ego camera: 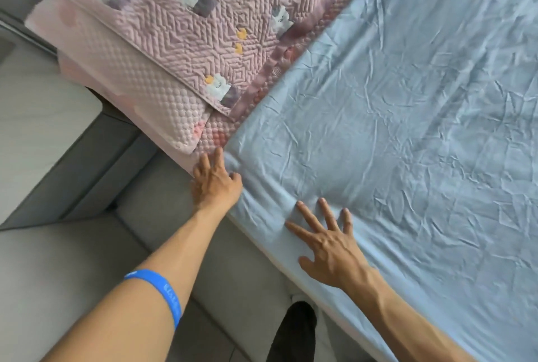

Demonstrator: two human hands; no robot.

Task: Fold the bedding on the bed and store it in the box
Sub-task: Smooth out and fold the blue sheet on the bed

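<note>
In the head view, a wrinkled blue sheet [393, 129] lay spread over the bed. The left hand [215, 181] pinched its corner with curled fingers. The right hand [329, 242] pressed flat on the sheet, fingers spread, beside the left. A pink quilt [186, 21] lay folded further away.

Home bedroom: bed [203, 158] with sheet [393, 129]

Sheet [393, 129] spread on bed; quilt [186, 38] left of it, atop pillow [139, 82]; hands at sheet's near corner.
</note>
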